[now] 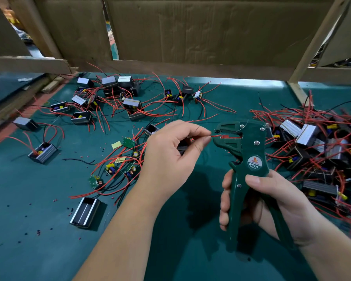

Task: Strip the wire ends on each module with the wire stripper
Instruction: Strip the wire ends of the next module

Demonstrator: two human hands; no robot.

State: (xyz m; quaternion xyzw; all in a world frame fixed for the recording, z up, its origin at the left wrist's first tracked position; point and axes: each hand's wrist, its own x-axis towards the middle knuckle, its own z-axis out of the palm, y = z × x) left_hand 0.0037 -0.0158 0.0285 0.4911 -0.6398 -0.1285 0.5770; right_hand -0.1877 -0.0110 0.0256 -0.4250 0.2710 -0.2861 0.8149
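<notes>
My right hand [272, 201] grips the handles of a dark green wire stripper [245, 159], held upright with its jaws pointing left. My left hand [170, 153] pinches a red wire [216, 136] between thumb and forefinger, and the wire's end sits inside the stripper's jaws. A black module [183, 148] hangs partly hidden under my left palm. Several modules with red and black wires [130, 104] lie scattered across the back of the green mat. A dense pile of modules [316, 147] lies at the right.
Bare green circuit boards [118, 169] with wires lie left of my left arm. An empty metal housing [85, 212] rests at the lower left. Small bits of insulation dot the green mat [28, 189]. Cardboard walls [190, 33] and wooden rails close off the back.
</notes>
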